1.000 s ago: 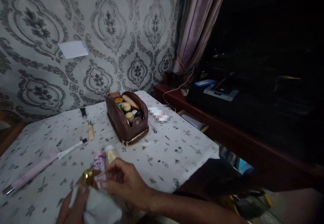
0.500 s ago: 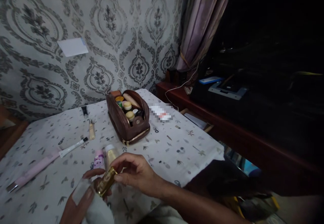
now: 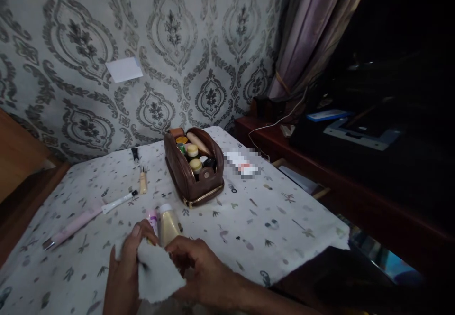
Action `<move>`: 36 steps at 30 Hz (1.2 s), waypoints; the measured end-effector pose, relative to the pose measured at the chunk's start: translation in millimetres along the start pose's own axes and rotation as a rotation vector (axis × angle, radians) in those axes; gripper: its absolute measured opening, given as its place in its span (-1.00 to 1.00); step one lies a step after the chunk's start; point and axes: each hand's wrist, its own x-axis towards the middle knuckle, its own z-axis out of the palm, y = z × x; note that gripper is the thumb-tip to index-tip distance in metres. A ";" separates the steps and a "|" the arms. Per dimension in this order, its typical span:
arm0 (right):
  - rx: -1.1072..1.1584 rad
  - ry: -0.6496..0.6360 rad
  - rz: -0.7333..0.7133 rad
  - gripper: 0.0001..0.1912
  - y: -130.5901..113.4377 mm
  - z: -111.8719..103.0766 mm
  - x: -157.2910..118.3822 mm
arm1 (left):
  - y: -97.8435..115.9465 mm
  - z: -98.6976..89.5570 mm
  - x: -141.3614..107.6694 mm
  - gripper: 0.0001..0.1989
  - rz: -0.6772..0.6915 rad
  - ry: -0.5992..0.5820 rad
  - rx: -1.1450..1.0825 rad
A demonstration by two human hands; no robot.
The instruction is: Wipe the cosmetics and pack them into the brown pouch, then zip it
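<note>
At the near edge of the table, my left hand (image 3: 125,270) is closed on a white cloth (image 3: 158,271). My right hand (image 3: 204,270) is bent at the cloth's right side, its fingertips hidden behind it; what it holds cannot be made out. The gold item seen earlier is mostly hidden. Just beyond the hands stand a cream tube with a white cap (image 3: 168,225) and a purple-and-pink tube (image 3: 152,219). Farther back, an open brown bag (image 3: 194,175) holds several jars and tubes.
On the patterned white tablecloth (image 3: 256,220) lie a pink wand (image 3: 76,222), a white brush-like item (image 3: 119,202), a small beige tube (image 3: 142,182) and a black-capped tube (image 3: 135,155). A dark red desk (image 3: 320,182) with a partly open drawer borders the right side.
The hands have come closer together, and the cloth now covers the gold item that was visible between them. The view has shifted, so the table and bag appear farther right.
</note>
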 end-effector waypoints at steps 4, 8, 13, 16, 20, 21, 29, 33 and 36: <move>-0.036 -0.015 0.034 -0.58 -8.9 -3.9 -1.1 | 17.1 15.6 7.0 -0.55 -0.145 0.032 -0.220; 0.001 0.096 0.003 -0.60 -9.8 -13.0 0.2 | 21.4 31.1 3.0 -0.47 -0.171 0.064 -0.170; -0.046 0.372 -0.153 -0.74 -4.6 -30.6 6.1 | 20.4 47.8 -1.9 -0.46 -0.109 -0.178 -0.118; -0.306 0.364 -0.190 -0.76 -13.7 -44.7 3.1 | 19.8 53.0 6.5 -0.43 -0.020 -0.296 -0.115; -0.402 0.280 -0.156 -0.56 -40.8 -66.8 -6.1 | 22.0 51.6 20.7 -0.52 0.098 -0.327 -0.012; -0.389 0.287 -0.144 -0.53 -48.5 -71.9 -7.4 | 23.2 51.3 23.2 -0.55 0.166 -0.363 0.024; -0.548 0.269 -0.274 -0.79 -95.0 -100.3 -0.5 | 41.2 47.4 47.7 -0.42 0.689 -0.457 0.282; -0.526 0.459 -0.316 -0.78 -116.1 -116.8 4.5 | 58.6 38.2 81.5 -0.28 0.824 -0.287 0.650; -0.555 0.559 -0.374 -0.80 -128.9 -126.8 16.6 | 66.1 37.0 104.6 -0.11 0.888 -0.142 1.018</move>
